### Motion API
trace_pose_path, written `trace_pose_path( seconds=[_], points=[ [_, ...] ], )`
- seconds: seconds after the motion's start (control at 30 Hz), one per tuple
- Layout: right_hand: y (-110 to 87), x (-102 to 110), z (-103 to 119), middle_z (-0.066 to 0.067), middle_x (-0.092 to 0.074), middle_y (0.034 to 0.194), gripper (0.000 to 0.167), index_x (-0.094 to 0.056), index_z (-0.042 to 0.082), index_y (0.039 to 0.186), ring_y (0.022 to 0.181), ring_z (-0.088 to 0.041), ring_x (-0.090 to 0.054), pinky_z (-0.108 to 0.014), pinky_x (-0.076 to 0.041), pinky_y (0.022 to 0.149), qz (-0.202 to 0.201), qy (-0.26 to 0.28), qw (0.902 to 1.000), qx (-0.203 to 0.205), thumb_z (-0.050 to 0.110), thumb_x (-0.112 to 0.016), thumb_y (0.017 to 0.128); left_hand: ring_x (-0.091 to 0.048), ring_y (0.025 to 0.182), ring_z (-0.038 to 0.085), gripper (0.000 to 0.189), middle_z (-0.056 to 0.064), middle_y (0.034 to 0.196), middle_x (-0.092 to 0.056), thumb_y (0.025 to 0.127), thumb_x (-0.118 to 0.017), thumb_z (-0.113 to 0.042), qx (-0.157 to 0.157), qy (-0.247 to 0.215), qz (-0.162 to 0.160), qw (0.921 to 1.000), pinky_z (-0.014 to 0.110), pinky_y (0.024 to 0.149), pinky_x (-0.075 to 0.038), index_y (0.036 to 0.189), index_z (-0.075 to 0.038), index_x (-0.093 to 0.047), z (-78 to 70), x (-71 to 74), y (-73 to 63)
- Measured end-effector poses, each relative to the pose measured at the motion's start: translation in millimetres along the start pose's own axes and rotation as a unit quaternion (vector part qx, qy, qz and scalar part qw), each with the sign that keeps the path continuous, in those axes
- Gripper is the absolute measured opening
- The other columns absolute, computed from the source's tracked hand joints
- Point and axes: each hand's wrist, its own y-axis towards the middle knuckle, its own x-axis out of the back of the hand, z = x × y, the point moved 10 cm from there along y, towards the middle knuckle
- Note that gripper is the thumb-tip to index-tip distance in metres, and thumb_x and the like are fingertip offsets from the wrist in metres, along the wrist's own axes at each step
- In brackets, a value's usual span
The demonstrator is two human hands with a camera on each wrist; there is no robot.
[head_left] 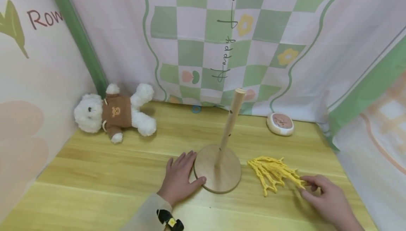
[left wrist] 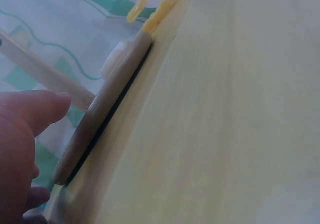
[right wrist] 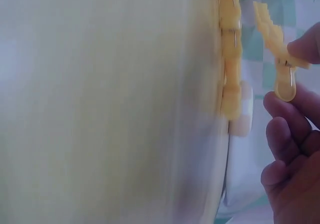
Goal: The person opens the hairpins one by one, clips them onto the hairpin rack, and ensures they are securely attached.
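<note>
A round wooden base (head_left: 231, 176) with an upright wooden post (head_left: 229, 128) stands on the table. My left hand (head_left: 178, 180) lies against the base's left side, fingers spread and thumb over its front edge. To the right lies a yellow branching bunch of small linked plastic pieces (head_left: 269, 169). At its right end, my right hand (head_left: 328, 197) pinches one piece between thumb and fingers. In the right wrist view, the pinched yellow piece (right wrist: 285, 79) has a rounded end and a thin metal wire. The post has several small dark holes.
A white plush toy in a brown top (head_left: 117, 113) lies at the back left. A small pink-and-white clock-like device (head_left: 280, 123) sits at the back right. A blue ring (head_left: 196, 109) lies by the patterned curtain (head_left: 190, 53) behind the wooden table (head_left: 127, 174).
</note>
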Motion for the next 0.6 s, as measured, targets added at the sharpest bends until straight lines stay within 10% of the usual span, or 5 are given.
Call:
trace_pose_path(
  seconds=[0.6],
  points=[
    [6.8, -18, 59, 0.011, -0.053, 0.079, 0.034, -0.075, 0.015, 0.095, 0.072, -0.003, -0.046, -0.024, -0.041, 0.056, -0.026, 0.026, 0.9964, 0.077, 0.006, -0.088, 0.065, -0.039, 0.142, 0.036, 0.089, -0.001, 0.153, -0.048, 0.081, -0.063, -0.074, -0.007, 0.01, 0.009, 0.9999, 0.07, 0.112, -0.017, 0.15, -0.019, -0.048, -0.7, -4.7, 3.1]
  ],
)
